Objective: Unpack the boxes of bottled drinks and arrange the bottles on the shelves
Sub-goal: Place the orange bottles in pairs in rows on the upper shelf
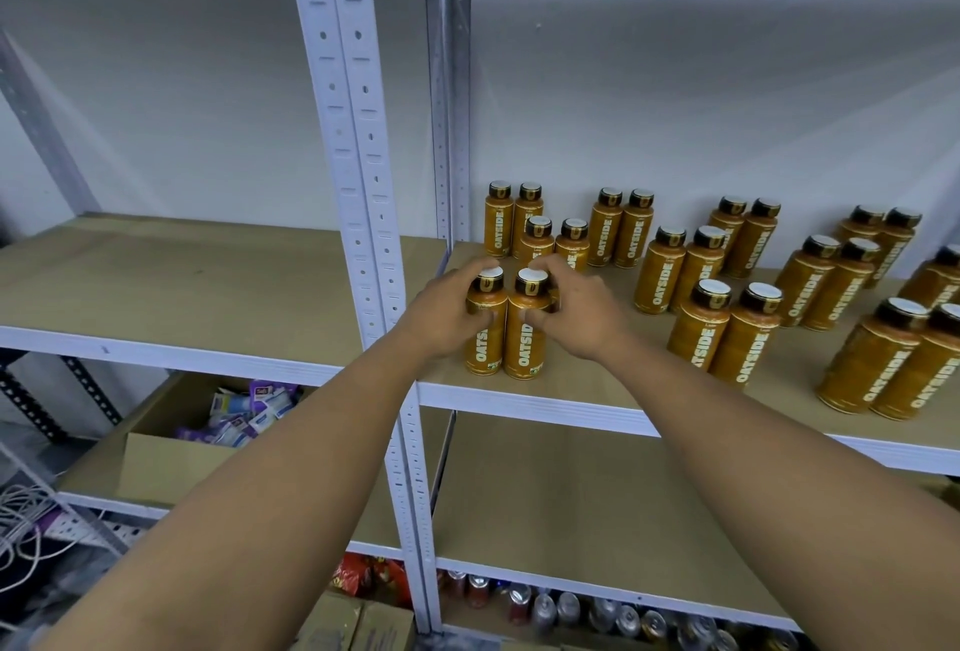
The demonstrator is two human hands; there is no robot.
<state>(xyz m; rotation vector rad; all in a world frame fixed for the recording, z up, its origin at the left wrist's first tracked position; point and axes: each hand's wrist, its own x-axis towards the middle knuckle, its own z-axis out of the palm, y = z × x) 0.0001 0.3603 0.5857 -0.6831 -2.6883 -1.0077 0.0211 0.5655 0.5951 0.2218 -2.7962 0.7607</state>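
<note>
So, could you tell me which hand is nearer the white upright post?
Left. The left hand grips a bottle just right of the post; the right hand grips the neighbouring bottle, farther right of it.

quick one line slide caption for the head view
The left hand and right hand grip two orange Oatside bottles upright at the front of the shelf.

Left front bottle (pixel 485 336): shoulder covered by left hand (pixel 447 312). Right front bottle (pixel 523 346): shoulder covered by right hand (pixel 579 307). Second-row pair (pixel 536 242): lower halves hidden behind these. Bottles at right edge (pixel 945 287): cut off. Cans (pixel 597 614), bottom of frame: blurred, cropped. Packets (pixel 244 411) in box (pixel 171 463), lower left: print unreadable.
</note>
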